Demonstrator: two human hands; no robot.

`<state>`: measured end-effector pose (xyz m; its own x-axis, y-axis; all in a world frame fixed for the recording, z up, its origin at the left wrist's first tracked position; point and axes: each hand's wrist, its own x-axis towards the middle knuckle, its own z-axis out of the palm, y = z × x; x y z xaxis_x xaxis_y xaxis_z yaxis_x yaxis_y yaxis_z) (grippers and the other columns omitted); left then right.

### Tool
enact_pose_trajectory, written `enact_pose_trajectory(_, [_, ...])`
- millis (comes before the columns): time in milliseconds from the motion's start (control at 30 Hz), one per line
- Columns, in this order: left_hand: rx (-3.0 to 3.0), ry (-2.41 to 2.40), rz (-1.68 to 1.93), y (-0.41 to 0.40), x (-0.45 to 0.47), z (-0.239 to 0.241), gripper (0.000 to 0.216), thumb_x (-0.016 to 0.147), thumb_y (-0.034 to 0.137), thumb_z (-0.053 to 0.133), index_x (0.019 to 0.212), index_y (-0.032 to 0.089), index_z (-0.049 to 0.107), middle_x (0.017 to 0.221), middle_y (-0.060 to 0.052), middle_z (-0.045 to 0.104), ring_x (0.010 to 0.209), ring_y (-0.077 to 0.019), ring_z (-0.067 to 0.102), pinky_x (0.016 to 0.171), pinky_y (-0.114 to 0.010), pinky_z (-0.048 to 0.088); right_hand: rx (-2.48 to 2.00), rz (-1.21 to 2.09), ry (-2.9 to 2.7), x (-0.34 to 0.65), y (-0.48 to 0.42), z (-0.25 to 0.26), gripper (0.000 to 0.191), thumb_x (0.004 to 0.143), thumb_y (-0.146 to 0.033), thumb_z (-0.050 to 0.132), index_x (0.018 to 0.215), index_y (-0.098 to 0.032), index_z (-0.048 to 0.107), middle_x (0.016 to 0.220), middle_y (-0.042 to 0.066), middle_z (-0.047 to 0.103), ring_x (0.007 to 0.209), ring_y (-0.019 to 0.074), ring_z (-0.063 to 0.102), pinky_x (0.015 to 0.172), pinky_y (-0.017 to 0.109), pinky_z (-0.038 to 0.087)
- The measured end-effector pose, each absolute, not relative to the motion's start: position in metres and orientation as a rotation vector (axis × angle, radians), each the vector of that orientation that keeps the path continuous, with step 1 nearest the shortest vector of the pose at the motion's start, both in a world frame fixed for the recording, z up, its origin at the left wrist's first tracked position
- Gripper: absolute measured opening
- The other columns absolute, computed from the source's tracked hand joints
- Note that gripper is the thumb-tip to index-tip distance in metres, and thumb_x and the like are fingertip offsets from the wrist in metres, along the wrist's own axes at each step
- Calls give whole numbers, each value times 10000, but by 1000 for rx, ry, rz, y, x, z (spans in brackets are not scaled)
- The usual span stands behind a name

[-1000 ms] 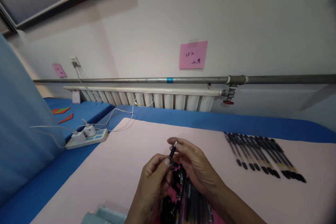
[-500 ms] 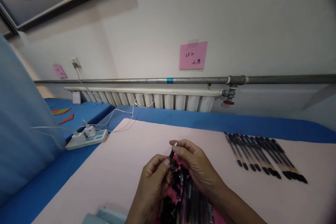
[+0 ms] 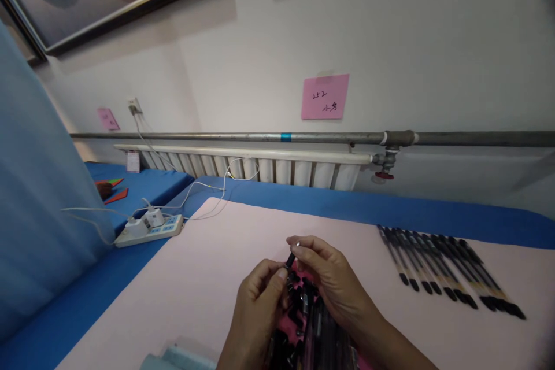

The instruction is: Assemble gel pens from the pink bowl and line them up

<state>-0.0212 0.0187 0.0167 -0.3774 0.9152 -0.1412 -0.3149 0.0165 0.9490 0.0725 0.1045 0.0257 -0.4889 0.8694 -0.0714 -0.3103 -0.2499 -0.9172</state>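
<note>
In the head view, my left hand and my right hand meet low in the middle. Between their thumbs and fingers is a short black pen part with a shiny tip, slanting up to the right. My left hand pinches its lower end and my right hand its upper end. Below them, many small black pen parts and several long pen barrels lie on a bright pink surface, partly hidden by my hands and wrists.
Rows of black-capped pens lie to the right on the pale pink sheet. A power strip with chargers and white cables stands left. Grey-blue cloth is at the front edge. Another person's hand touches coloured pieces far left.
The view has shifted slightly, moving the scene rightward. My hands keep their pinch on the pen part. Another person's hand has appeared over the coloured pieces at far left.
</note>
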Motion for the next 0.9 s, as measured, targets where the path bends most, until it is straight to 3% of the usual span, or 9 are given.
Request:
enact_pose_trajectory(167, [683,1311,1539,16,-20,29,292,689,447,639,723,159,605,512,48,448,490,-77,368,485,-197,276,-750,1875,-1170,73,106,26,256,627,-348,721,828,-190,711,764,15,646,578,108,506,606,260,418])
enact_pose_trajectory(300, [657,1278,1543,16,-19,30,279,686,438,645,716,164,600,524,48,454,507,-80,386,499,-195,293,-771,1827,-1178,73,106,26,198,609,-321,745,743,-183,701,819,14,644,651,119,533,667,259,427])
enact_pose_trajectory(433, [651,1276,1550,17,-19,28,292,681,444,647,719,158,604,524,44,452,503,-81,387,496,-197,300,-730,1881,-1192,73,106,26,229,641,-344,714,812,-191,705,799,11,648,604,112,523,636,257,424])
enact_pose_trajectory(567, [671,1299,1537,17,-20,26,311,672,460,650,701,154,602,511,41,453,497,-85,393,493,-202,304,-757,1795,-1244,73,105,26,191,621,-352,727,697,-179,697,875,32,652,715,147,551,672,257,426])
enact_pose_trajectory(700, [690,1320,1537,17,-21,26,311,680,468,639,713,159,611,507,41,455,488,-88,391,484,-202,300,-751,1784,-1274,74,106,27,200,643,-360,717,751,-192,709,819,26,644,725,156,548,674,262,428])
enact_pose_trajectory(900, [833,1475,1664,18,-19,22,272,670,438,651,710,169,651,609,-5,584,583,-132,480,545,-216,359,-710,1741,-1286,74,107,25,184,646,-358,719,706,-185,710,771,21,642,768,168,555,744,273,420])
